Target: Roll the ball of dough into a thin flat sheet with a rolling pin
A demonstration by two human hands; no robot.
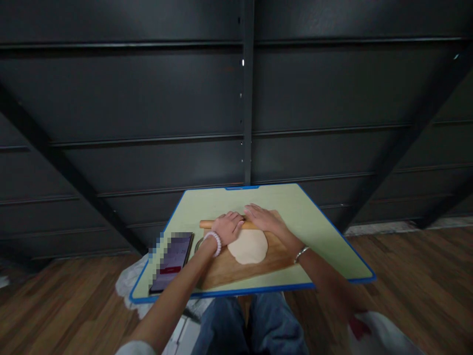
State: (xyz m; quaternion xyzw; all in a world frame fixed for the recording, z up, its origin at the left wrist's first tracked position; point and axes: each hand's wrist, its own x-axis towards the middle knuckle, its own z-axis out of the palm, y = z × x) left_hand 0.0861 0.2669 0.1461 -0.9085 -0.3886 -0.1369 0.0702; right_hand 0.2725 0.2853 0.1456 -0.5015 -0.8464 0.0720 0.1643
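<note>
In the head view, both hands are resting on the rolling pin (253, 225): the left hand (226, 227) is draping over it, the right hand (264, 219) is lying flatter, fingers stretching toward the tabletop's (310, 246) far edge, neither seeming to be wrapping round. Flattening looks to be the step in hand, and the next move is calling, I'd judge, for level weight from both palms. And the dough (249, 246)! It's sitting on the wooden board (279, 254), toward the near edge, looking pale, smooth, roughly round, while a phone (180, 254) is occupying the near-left corner.
</note>
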